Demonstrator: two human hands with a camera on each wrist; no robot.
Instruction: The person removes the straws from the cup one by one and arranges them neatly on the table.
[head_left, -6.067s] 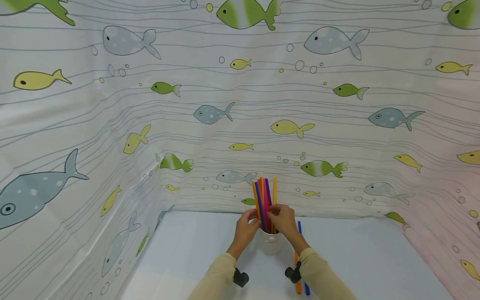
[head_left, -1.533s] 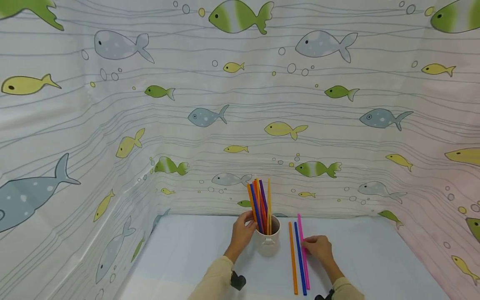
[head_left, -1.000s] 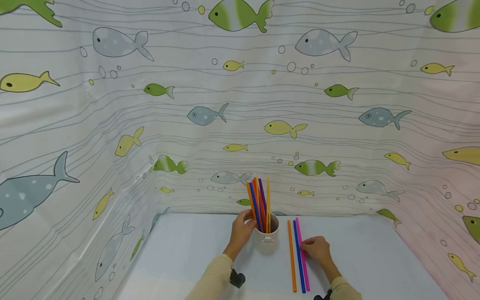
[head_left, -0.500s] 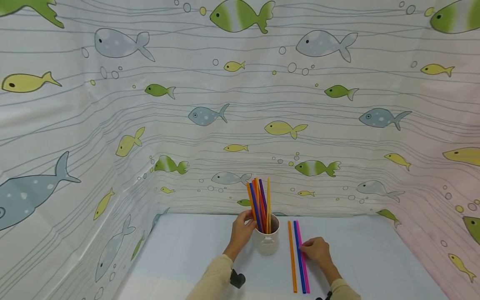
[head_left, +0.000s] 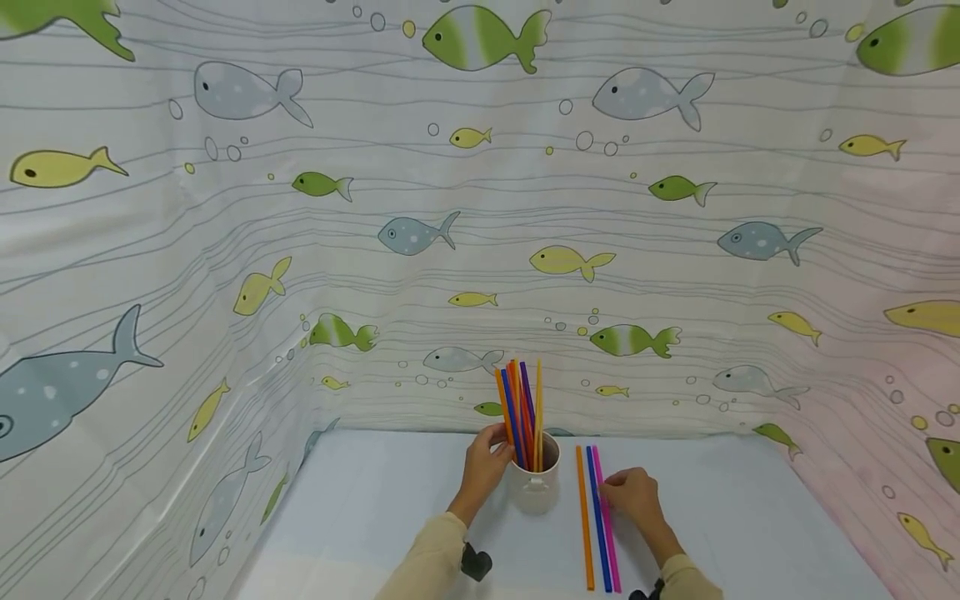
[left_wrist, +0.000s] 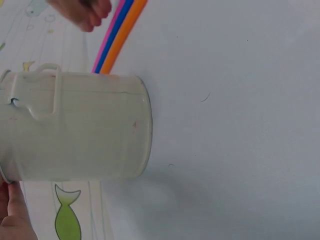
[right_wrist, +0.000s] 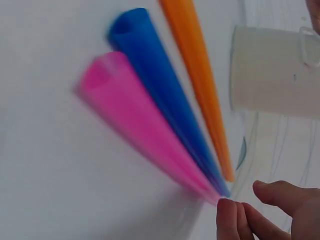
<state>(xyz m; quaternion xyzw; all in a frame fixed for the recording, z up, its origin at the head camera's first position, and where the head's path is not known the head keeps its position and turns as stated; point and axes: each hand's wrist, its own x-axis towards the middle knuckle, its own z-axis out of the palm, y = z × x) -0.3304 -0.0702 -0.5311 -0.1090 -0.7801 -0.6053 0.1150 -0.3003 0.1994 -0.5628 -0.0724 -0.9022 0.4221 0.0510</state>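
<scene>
A cream-coloured cup (head_left: 535,492) with a small looped handle stands upright, holding several coloured straws (head_left: 519,417). My left hand (head_left: 483,462) grips the cup at its left rim; in the left wrist view the fingers (left_wrist: 16,212) show at that rim. To the right of the cup, an orange straw (head_left: 585,517), a blue straw (head_left: 599,525) and a pink straw (head_left: 609,533) lie roughly side by side, blue and pink closest together. My right hand (head_left: 633,496) is at the pink straw, its thumb spread from its fingers (right_wrist: 227,220) in the right wrist view; whether they touch the straw is unclear.
A white tabletop (head_left: 375,517) lies under everything. Behind and on both sides rises a fish-printed cloth (head_left: 480,208), meeting the table's back edge just beyond the cup. Dark wrist straps (head_left: 476,562) sit over the sleeves.
Six seconds ago both hands were at the straws in the cup. Since then the pink straw has come out and been laid right of the blue one, then nudged closer to it.
</scene>
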